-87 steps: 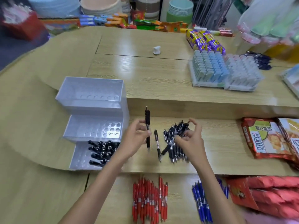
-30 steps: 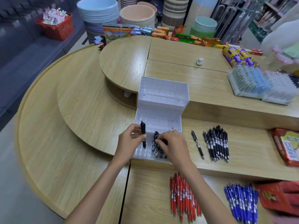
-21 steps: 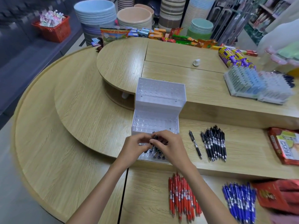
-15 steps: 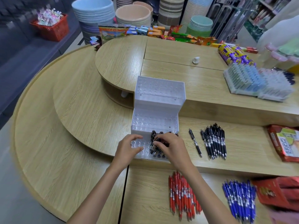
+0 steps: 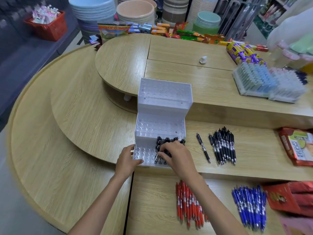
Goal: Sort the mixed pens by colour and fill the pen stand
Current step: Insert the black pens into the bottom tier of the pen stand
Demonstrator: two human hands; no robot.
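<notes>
Head view: the tiered pen stand (image 5: 160, 126) sits on the middle shelf (image 5: 94, 119), with black pens (image 5: 166, 140) upright at the right of its lowest tier. The loose black pile (image 5: 222, 147) lies to its right, long axes running away from the person, tips nearest. One stray pen (image 5: 203, 148) lies between. The right hand (image 5: 176, 155), nearer them, curls its fingers among the upright pens, grip unclear. The left hand (image 5: 127, 158) clasps the stand's front-left corner.
</notes>
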